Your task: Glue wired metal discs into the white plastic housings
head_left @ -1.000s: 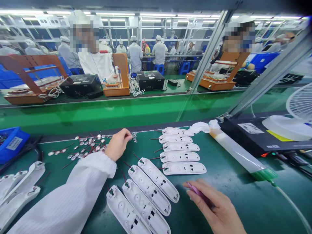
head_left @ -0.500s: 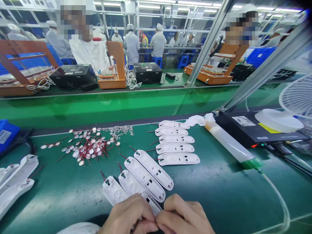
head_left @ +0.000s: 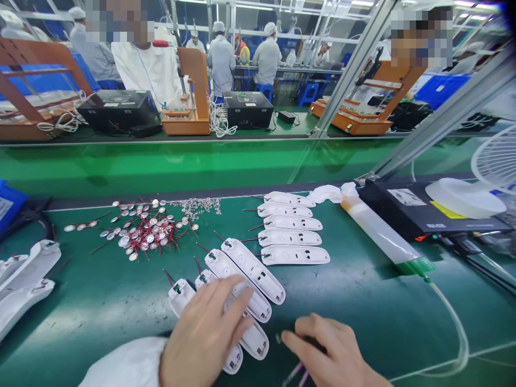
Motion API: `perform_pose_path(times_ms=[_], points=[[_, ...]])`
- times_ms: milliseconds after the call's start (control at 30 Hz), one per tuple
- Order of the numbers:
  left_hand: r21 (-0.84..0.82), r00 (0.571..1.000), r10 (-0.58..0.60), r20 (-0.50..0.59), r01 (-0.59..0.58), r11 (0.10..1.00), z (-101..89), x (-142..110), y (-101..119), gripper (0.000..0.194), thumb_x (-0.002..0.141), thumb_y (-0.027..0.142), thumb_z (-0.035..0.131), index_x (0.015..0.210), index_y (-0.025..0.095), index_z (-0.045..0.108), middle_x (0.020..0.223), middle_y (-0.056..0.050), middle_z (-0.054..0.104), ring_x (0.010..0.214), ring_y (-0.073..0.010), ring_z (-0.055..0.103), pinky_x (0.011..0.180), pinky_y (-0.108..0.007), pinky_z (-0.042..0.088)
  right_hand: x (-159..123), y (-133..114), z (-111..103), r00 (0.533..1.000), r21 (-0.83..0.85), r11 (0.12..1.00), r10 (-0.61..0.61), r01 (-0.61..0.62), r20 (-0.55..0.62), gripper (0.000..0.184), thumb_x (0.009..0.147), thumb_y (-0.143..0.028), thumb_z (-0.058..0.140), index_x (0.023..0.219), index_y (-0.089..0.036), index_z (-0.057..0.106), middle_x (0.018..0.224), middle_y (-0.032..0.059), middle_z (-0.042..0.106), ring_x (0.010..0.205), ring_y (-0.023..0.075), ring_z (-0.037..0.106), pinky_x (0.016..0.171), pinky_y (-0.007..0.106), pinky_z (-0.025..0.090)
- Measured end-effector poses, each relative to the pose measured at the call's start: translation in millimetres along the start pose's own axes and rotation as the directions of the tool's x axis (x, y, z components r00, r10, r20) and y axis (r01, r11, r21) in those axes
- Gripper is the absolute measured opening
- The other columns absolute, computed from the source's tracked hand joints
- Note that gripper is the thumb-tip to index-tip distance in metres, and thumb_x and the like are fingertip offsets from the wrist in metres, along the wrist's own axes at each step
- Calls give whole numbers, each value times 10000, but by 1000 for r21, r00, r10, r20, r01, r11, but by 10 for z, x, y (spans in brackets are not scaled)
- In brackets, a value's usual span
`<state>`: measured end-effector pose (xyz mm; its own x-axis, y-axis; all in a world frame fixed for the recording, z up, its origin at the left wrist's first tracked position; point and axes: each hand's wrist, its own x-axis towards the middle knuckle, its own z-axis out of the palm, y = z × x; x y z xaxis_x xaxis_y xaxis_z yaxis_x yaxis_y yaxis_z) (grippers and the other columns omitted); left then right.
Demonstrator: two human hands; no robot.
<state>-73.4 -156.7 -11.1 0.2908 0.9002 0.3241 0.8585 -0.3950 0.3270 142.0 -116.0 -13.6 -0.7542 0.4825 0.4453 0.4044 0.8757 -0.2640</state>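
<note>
My left hand (head_left: 212, 322) reaches over a slanted group of white plastic shells (head_left: 258, 272), its fingers stretched out and slightly apart. It covers the middle of the nearer shells; whether it touches them I cannot tell. Small green boards with red wires show at the shells' upper ends. To the right of these, my right hand (head_left: 324, 344) is closed in a pinch just above the table. A tiny pale bit shows at its fingertips, and thin pinkish strips (head_left: 296, 373) stick out beneath; what it holds is too blurred to name.
Round metal discs with red wires (head_left: 151, 236) lie piled at left, beside small clear pieces (head_left: 199, 207). More white shells (head_left: 296, 255) form a row behind. A dispensing syringe (head_left: 379, 236) with a hose, a black box (head_left: 435, 215) and a fan (head_left: 497, 161) stand right.
My hands, close together at the bottom before, have parted. The left moved up and left over the shells; the right shifted right. The view has tilted slightly down.
</note>
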Motion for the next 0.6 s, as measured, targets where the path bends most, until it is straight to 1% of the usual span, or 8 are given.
perform_pose_path(times_ms=[33,67,100,167,233,300,467,600], points=[[111,999,29,12,-31,993,-4,72,-43,310,943,309,355,1194,212,509,1199,-132,573,1010,-274,591,805,-445,507,7,66,24,999,-33,999,-30,30,-17,388,975,-139,215,918,-167,597,710,33,607,553,119,536,514,239,412],[188,997,56,51,-64,980,2,132,-83,335,930,302,388,1241,217,480,1290,-131,510,1104,-299,538,871,-498,466,17,122,56,997,-56,996,-70,68,-26,391,962,-103,215,904,-156,598,698,35,600,536,119,512,502,242,398],[231,992,76,96,-97,968,18,177,-117,365,915,294,426,1273,225,455,1356,-121,448,1182,-311,476,925,-531,419,29,166,89,992,-71,990,-120,118,-25,390,954,-84,221,894,-144,601,697,37,600,533,120,498,498,248,390],[262,981,97,166,-139,955,63,223,-163,407,895,290,475,1297,243,432,1421,-94,366,1271,-308,374,999,-556,337,66,217,144,979,-84,976,-204,202,-7,389,951,-80,229,884,-124,609,734,47,623,562,130,503,501,264,384],[262,975,101,200,-153,953,108,229,-187,399,898,305,476,1293,262,440,1426,-78,362,1282,-294,363,1020,-554,312,109,235,172,966,-89,962,-259,259,8,406,950,-72,222,866,-117,617,756,40,640,562,133,493,484,279,362],[260,972,98,216,-153,953,136,219,-199,383,908,323,459,1288,272,449,1419,-73,374,1276,-288,374,1015,-548,322,145,241,182,956,-88,952,-291,292,24,429,951,-69,209,842,-118,622,747,24,642,533,132,460,463,292,330],[288,963,106,247,-178,941,133,213,-210,383,929,338,415,1305,269,430,1420,-63,374,1287,-290,356,997,-557,344,173,276,217,939,-103,933,-342,345,47,462,953,-73,190,802,-129,623,744,13,622,505,125,391,445,300,271],[317,959,101,266,-186,930,121,217,-209,364,949,349,371,1300,274,435,1426,-51,366,1301,-279,335,1005,-543,342,168,295,254,931,-115,924,-361,366,58,461,960,-91,198,789,-126,624,743,11,609,514,119,380,449,297,264]])
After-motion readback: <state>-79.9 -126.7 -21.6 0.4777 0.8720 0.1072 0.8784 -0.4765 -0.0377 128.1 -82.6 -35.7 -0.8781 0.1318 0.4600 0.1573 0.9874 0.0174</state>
